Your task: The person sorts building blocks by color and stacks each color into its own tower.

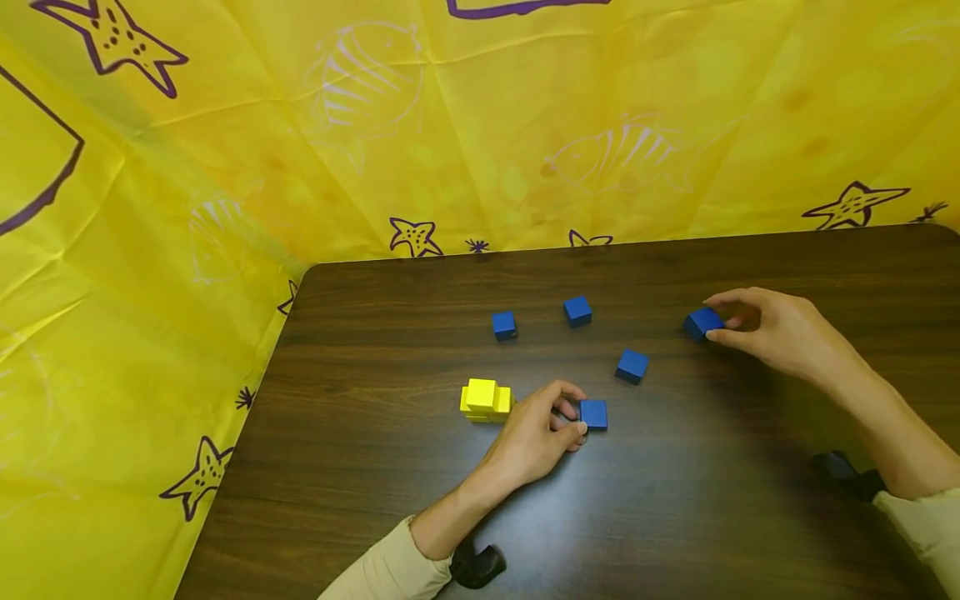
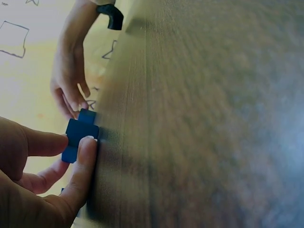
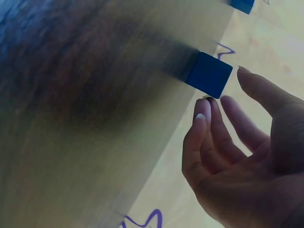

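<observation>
At the table's middle, my left hand (image 1: 536, 433) pinches a blue cube (image 1: 595, 415) between thumb and fingers at its left side. The left wrist view shows a fingertip against one face of this cube (image 2: 81, 132) and the thumb (image 2: 85, 154) overlapping another. Farther right, my right hand (image 1: 780, 329) reaches around a second blue cube (image 1: 701, 323), thumb tip at its near corner. In the right wrist view a gap shows between one finger (image 3: 256, 88) and that cube (image 3: 210, 75). Just left of my left hand stands a small stack of yellow blocks (image 1: 483, 398).
Three more blue cubes lie loose: one at the back left (image 1: 504, 326), one at the back middle (image 1: 577, 311), one between my hands (image 1: 632, 367). The dark wooden table (image 1: 360, 350) ends at a yellow patterned cloth (image 1: 495, 150) behind and to the left.
</observation>
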### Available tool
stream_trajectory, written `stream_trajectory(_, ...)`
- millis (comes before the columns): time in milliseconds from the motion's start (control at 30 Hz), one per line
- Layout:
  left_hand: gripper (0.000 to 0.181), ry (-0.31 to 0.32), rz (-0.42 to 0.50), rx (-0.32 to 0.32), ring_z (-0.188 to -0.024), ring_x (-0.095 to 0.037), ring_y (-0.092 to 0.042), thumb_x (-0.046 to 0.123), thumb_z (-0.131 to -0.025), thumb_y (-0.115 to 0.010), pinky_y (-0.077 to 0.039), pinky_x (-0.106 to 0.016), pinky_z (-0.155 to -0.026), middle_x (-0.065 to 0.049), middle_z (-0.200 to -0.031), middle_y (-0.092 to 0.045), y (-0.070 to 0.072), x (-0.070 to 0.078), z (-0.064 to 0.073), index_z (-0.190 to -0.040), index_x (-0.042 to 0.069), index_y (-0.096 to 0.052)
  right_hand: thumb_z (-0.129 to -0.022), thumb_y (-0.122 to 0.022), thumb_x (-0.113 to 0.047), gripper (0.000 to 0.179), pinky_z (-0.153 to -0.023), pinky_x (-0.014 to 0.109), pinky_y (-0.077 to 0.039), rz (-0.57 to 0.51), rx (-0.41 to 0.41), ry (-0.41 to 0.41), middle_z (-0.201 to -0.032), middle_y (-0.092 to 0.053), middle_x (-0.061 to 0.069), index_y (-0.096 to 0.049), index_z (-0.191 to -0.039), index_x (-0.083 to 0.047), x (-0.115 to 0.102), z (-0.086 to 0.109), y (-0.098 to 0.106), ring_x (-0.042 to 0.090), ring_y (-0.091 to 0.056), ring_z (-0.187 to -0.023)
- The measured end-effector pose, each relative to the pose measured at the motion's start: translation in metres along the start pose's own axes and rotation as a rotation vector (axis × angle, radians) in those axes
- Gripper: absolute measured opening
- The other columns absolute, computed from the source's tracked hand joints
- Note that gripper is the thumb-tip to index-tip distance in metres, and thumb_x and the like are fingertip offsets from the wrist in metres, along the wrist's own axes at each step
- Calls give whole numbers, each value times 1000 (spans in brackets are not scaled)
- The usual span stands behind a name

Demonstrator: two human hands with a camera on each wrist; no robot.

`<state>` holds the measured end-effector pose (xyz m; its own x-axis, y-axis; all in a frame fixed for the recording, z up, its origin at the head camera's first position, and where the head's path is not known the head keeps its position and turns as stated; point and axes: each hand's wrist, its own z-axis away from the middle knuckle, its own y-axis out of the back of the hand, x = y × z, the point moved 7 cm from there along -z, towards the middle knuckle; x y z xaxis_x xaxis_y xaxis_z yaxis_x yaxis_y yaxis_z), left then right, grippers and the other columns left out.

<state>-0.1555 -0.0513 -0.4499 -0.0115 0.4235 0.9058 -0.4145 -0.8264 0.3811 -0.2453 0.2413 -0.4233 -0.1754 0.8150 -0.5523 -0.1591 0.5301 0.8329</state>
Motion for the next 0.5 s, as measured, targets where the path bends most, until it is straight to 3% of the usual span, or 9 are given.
stream_trajectory(500, 29, 6, 36, -7, -69, -3, -66, 2, -92, -69, -56, -21, -62, -2, -94, -62, -1, -2, 0, -120, 8, -61, -91, -72, -39, 52, -63, 35, -46, -3, -40, -15, -95, -71, 12, -61, -130, -7, 3, -4, -8, 32, -65, -87)
